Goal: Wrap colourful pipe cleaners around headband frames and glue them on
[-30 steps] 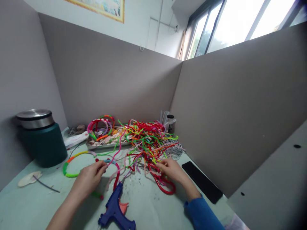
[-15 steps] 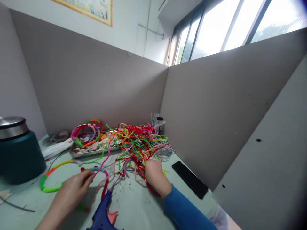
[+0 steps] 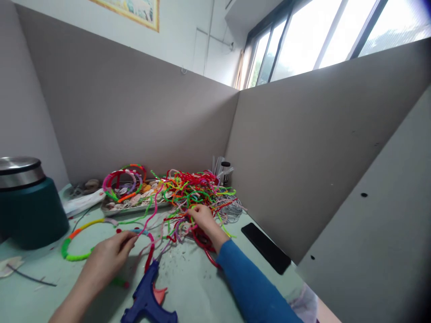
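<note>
My left hand point(image 3: 109, 255) pinches one end of a hoop wrapped in blue, pink and red pipe cleaner point(image 3: 148, 242) that lies on the pale green table point(image 3: 198, 287). My right hand point(image 3: 202, 217), in a blue sleeve, reaches into a tangled heap of coloured pipe cleaners point(image 3: 191, 193), and its fingers close on strands there. A red hoop point(image 3: 207, 249) lies under my right wrist. Close in front of me lies a blue glue gun point(image 3: 148, 300).
A metal tray point(image 3: 134, 204) of wrapped hoops and small bits stands at the back. A green, yellow and orange hoop point(image 3: 79, 244) lies to the left. A dark green pot with a steel lid point(image 3: 28, 202) is far left, a black phone point(image 3: 266, 246) right. Grey partitions enclose the table.
My right hand has moved forward from the red hoop into the heap of pipe cleaners. My left hand has kept its pinch on the hoop. The view has swung a little to the right.
</note>
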A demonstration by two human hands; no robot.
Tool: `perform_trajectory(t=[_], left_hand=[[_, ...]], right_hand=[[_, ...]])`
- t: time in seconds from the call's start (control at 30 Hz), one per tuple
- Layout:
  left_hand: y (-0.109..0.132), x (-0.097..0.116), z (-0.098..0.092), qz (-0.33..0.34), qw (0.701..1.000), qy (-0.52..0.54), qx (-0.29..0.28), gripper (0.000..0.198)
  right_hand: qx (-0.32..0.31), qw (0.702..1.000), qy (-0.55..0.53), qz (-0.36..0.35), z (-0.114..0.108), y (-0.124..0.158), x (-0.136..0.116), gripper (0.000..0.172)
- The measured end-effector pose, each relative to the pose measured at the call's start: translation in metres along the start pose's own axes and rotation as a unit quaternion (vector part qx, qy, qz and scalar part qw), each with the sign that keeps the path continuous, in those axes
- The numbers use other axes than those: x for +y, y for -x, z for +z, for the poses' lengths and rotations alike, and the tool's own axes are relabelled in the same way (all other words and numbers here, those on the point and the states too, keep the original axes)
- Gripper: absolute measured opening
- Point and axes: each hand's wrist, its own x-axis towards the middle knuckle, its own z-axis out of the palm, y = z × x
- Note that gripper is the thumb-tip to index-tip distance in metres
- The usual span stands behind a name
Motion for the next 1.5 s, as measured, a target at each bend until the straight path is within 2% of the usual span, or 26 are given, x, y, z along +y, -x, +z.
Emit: perform_trajectory(t=[0.1, 0.17, 0.23, 0.3, 0.37, 0.43, 0.53, 0.63, 0.73, 0.8, 0.93, 1.03, 1.13, 1.27, 1.37, 1.43, 1.5], left_hand=[[0.001, 0.000, -0.001, -0.015, 1.000, -0.002, 0.008, 0.030], [0.001, 0.000, -0.001, -0.023, 1.000, -0.003, 0.008, 0.031], [0.001, 0.001, -0.002, -0.030, 1.000, 0.002, 0.008, 0.031], [0.001, 0.003, -0.003, -0.041, 0.999, 0.008, 0.008, 0.032], [0.001, 0.005, -0.004, -0.052, 0.998, 0.012, 0.013, 0.032], [0.001, 0.007, -0.005, -0.060, 0.998, 0.018, 0.018, 0.033], [0.001, 0.010, -0.005, -0.064, 0.997, 0.035, 0.019, 0.033], [0.001, 0.010, -0.006, -0.064, 0.997, 0.041, 0.012, 0.033], [0.002, 0.010, -0.005, -0.054, 0.998, 0.036, 0.011, 0.031], [0.002, 0.009, -0.005, -0.045, 0.998, 0.040, 0.015, 0.031], [0.002, 0.010, -0.004, -0.065, 0.993, 0.098, 0.017, 0.032], [0.003, 0.010, -0.005, -0.110, 0.964, 0.241, 0.003, 0.037], [0.004, 0.011, -0.007, -0.140, 0.902, 0.408, 0.006, 0.039], [0.005, 0.016, -0.013, -0.173, 0.829, 0.531, 0.024, 0.037], [0.006, 0.021, -0.015, -0.171, 0.789, 0.590, 0.035, 0.031], [0.007, 0.023, -0.016, -0.171, 0.778, 0.603, 0.045, 0.032], [0.008, 0.024, -0.015, -0.169, 0.778, 0.603, 0.051, 0.033]], right_hand=[[-0.038, 0.998, 0.030, -0.042, 0.027, 0.002, -0.018, 0.038], [-0.069, 0.994, 0.045, -0.066, 0.032, 0.009, -0.021, 0.049], [-0.081, 0.992, 0.056, -0.079, 0.023, 0.016, -0.015, 0.058], [-0.048, 0.994, 0.074, -0.071, 0.002, 0.020, -0.002, 0.063], [0.056, 0.985, 0.155, -0.051, -0.024, 0.022, 0.015, 0.057], [0.082, 0.978, 0.188, -0.029, -0.046, 0.024, 0.031, 0.044], [0.054, 0.976, 0.212, -0.021, -0.058, 0.032, 0.045, 0.031], [0.000, 0.969, 0.242, -0.051, -0.046, 0.046, 0.045, 0.018], [-0.030, 0.946, 0.313, -0.079, -0.032, 0.054, 0.037, 0.022], [-0.037, 0.940, 0.329, -0.081, -0.030, 0.054, 0.031, 0.022], [-0.057, 0.934, 0.343, -0.084, -0.051, 0.050, 0.021, 0.028], [-0.093, 0.933, 0.334, -0.097, -0.077, 0.052, 0.020, 0.035], [-0.171, 0.949, 0.247, -0.095, -0.104, 0.060, 0.032, 0.034], [-0.193, 0.973, 0.102, -0.069, -0.128, 0.072, 0.057, 0.042], [-0.157, 0.986, -0.023, -0.046, -0.126, 0.080, 0.062, 0.056], [-0.146, 0.985, -0.073, -0.051, -0.114, 0.084, 0.054, 0.064], [-0.173, 0.978, -0.083, -0.084, -0.095, 0.088, 0.039, 0.061]])
